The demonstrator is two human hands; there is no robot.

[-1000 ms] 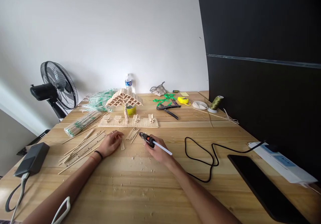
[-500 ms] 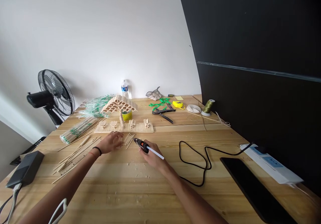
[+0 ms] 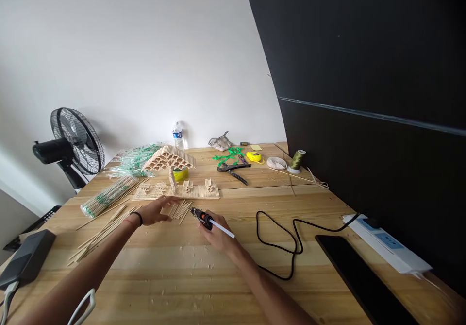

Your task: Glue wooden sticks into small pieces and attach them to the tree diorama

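My right hand (image 3: 216, 232) is closed around a black hot glue gun (image 3: 202, 217); a white glue stick (image 3: 223, 228) sticks out of its back end. The gun's nozzle points left, close to a small pile of short wooden sticks (image 3: 179, 210). At the left side of that pile is my left hand (image 3: 155, 211), fingers and thumb apart, with nothing seen between them. Its fingertips lie near the front edge of a stick-built base (image 3: 204, 192). On this base stand a tree-like model with a wide stick canopy (image 3: 171, 157) and several small stick pieces.
Long sticks (image 3: 100, 235) and a wrapped stick bundle (image 3: 109, 196) lie left. Behind are pliers (image 3: 235, 172), a yellow tape measure (image 3: 255, 157), a thread spool (image 3: 297, 161) and a bottle (image 3: 178, 136). A black cable (image 3: 295, 247), phone (image 3: 360, 276) and power strip (image 3: 389, 242) occupy the right.
The camera view has shifted slightly, so everything sits a bit lower and further left. My left hand's fingers have opened wider beside the short sticks. The glue gun stays in my right hand.
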